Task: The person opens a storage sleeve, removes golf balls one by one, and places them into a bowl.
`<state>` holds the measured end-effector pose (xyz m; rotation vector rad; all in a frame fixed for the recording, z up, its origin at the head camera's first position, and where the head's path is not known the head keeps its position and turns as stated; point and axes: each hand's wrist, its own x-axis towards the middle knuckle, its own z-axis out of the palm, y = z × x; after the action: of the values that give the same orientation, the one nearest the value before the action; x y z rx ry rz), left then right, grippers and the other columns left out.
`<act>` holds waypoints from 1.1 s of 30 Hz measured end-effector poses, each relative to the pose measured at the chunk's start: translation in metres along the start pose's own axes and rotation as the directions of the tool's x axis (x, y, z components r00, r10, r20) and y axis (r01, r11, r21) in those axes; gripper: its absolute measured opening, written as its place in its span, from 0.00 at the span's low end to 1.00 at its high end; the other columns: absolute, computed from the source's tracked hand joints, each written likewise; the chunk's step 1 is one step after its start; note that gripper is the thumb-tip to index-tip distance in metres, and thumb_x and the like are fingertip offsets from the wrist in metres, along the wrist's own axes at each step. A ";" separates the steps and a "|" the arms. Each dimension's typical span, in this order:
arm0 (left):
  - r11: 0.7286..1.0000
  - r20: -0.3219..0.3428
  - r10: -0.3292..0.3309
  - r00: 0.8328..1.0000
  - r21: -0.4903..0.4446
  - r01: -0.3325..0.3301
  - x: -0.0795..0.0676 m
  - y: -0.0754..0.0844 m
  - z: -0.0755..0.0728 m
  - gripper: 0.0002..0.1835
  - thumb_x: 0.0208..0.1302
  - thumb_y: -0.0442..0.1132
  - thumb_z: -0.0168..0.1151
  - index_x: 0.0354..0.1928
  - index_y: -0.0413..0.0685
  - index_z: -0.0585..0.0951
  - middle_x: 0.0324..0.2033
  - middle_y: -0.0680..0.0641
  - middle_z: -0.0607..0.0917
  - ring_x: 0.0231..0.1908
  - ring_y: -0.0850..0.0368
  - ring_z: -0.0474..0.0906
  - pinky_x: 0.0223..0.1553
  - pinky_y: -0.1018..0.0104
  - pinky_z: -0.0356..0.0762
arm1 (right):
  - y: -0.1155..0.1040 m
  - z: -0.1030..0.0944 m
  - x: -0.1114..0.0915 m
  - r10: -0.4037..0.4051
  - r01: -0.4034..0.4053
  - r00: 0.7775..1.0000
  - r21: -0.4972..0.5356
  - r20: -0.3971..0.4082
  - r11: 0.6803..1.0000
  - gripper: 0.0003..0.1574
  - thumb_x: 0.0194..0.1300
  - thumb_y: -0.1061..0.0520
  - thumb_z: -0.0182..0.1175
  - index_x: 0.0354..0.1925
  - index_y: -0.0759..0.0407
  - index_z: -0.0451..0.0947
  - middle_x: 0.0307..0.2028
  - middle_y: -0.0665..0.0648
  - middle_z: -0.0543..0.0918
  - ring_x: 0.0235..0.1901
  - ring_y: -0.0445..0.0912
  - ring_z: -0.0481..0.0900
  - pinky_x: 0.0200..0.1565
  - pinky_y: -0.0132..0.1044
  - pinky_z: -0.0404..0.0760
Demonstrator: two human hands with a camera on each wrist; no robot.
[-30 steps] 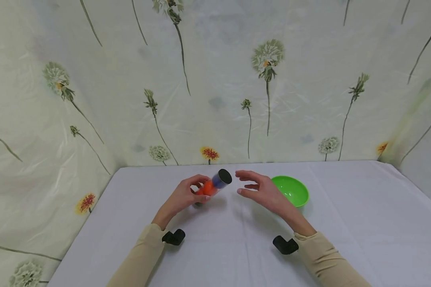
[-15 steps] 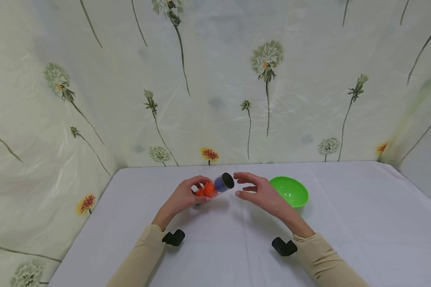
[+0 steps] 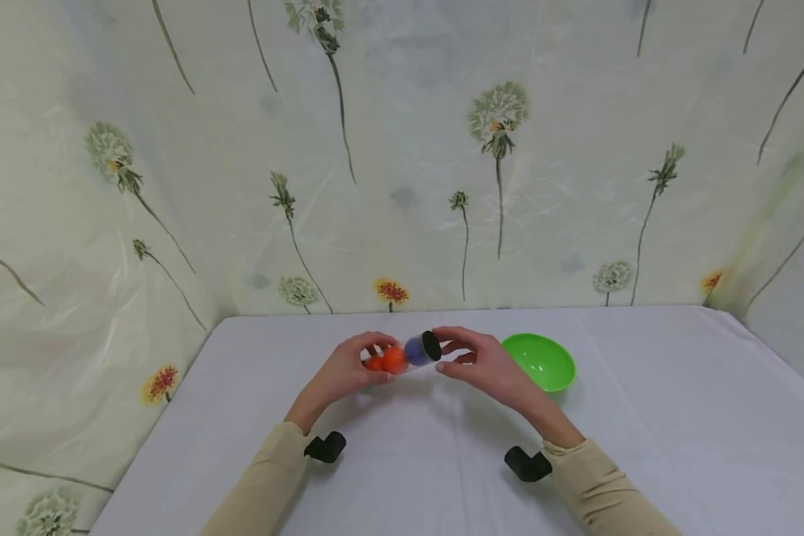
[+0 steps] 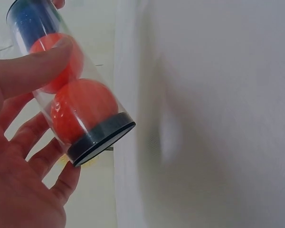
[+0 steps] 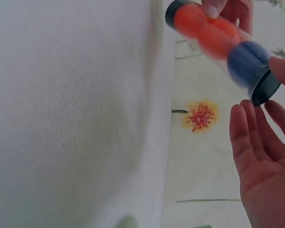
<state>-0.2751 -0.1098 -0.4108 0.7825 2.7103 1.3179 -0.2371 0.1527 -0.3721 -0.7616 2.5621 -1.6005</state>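
Nearby, green bowl [image 3: 543, 362], partly behind right hand [image 3: 485, 366], floral backdrop [image 3: 402, 231]

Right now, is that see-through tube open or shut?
Shut: in the right wrist view, the clear tube has a dark cap on each end, with orange balls and a blue ball inside.

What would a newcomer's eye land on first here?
Probably the clear tube with two orange balls and a blue ball, held by the left hand at centre, its blue-ball end at the right hand. Next, perhaps the bright green bowl on the white tablecloth, partly behind the right hand and wrist.
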 end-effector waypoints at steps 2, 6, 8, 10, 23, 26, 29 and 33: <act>1.000 -0.001 0.005 1.000 0.014 -0.005 -0.001 0.002 -0.001 0.24 0.55 0.37 0.75 0.55 0.57 0.81 0.46 0.57 0.80 0.46 0.56 0.73 0.47 0.57 0.73 | 0.009 0.001 0.002 0.002 -0.002 1.000 0.001 -0.002 1.000 0.33 0.63 0.63 0.65 0.65 0.65 0.70 0.58 0.63 0.78 0.53 0.58 0.78 0.54 0.52 0.76; 1.000 -0.002 0.007 1.000 0.028 -0.007 -0.002 0.004 -0.002 0.24 0.54 0.36 0.75 0.54 0.57 0.81 0.46 0.56 0.80 0.46 0.56 0.73 0.48 0.58 0.73 | 0.023 0.003 0.005 0.019 -0.019 1.000 0.004 0.004 1.000 0.34 0.63 0.59 0.67 0.66 0.60 0.71 0.57 0.59 0.79 0.52 0.52 0.79 0.53 0.43 0.78; 0.999 -0.003 0.011 1.000 0.035 -0.011 -0.003 0.005 -0.002 0.24 0.54 0.36 0.75 0.54 0.56 0.81 0.46 0.56 0.80 0.46 0.56 0.73 0.48 0.57 0.73 | 0.025 0.003 0.006 0.025 -0.025 1.000 0.008 0.007 1.000 0.34 0.62 0.57 0.68 0.66 0.58 0.71 0.56 0.57 0.79 0.51 0.50 0.79 0.52 0.41 0.78; 0.999 -0.004 0.014 1.000 0.041 -0.014 -0.003 0.004 -0.002 0.24 0.54 0.36 0.75 0.54 0.56 0.81 0.45 0.56 0.80 0.46 0.56 0.73 0.48 0.57 0.73 | 0.026 0.003 0.006 0.029 -0.029 1.000 0.007 0.006 1.000 0.34 0.62 0.56 0.69 0.65 0.56 0.72 0.56 0.56 0.79 0.51 0.49 0.79 0.52 0.41 0.78; 0.995 -0.009 0.047 0.999 0.092 -0.046 -0.005 0.008 -0.003 0.25 0.53 0.34 0.75 0.54 0.55 0.81 0.44 0.55 0.80 0.45 0.56 0.72 0.48 0.58 0.74 | 0.026 0.007 0.006 0.072 -0.072 0.997 -0.029 0.001 0.997 0.32 0.63 0.55 0.68 0.64 0.54 0.73 0.52 0.54 0.81 0.49 0.48 0.79 0.49 0.37 0.79; 0.993 -0.011 0.052 0.999 0.108 -0.050 -0.006 0.010 -0.004 0.25 0.53 0.33 0.75 0.54 0.55 0.81 0.44 0.55 0.80 0.45 0.56 0.72 0.48 0.58 0.74 | 0.025 0.007 0.006 0.074 -0.073 0.997 -0.025 0.001 0.997 0.32 0.63 0.55 0.68 0.64 0.54 0.73 0.52 0.54 0.81 0.48 0.48 0.79 0.49 0.38 0.79; 0.991 -0.009 0.052 0.999 0.120 -0.051 -0.007 0.012 -0.005 0.25 0.53 0.33 0.75 0.54 0.55 0.81 0.44 0.55 0.80 0.45 0.56 0.72 0.48 0.58 0.74 | 0.024 0.008 0.005 0.073 -0.074 0.997 -0.020 -0.003 0.997 0.31 0.63 0.54 0.68 0.64 0.54 0.74 0.52 0.55 0.80 0.48 0.48 0.79 0.49 0.37 0.80; 0.989 -0.001 0.061 0.998 0.134 -0.061 -0.007 0.014 -0.007 0.27 0.53 0.32 0.74 0.57 0.52 0.81 0.45 0.54 0.80 0.47 0.55 0.72 0.49 0.57 0.74 | 0.024 0.008 0.005 0.070 -0.071 0.997 -0.017 -0.009 0.997 0.31 0.62 0.54 0.68 0.63 0.55 0.74 0.52 0.55 0.80 0.48 0.48 0.80 0.48 0.37 0.80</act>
<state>-0.2649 -0.1103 -0.3974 0.8808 2.8245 1.1589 -0.2486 0.1521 -0.3952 -0.6592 2.5807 -1.5666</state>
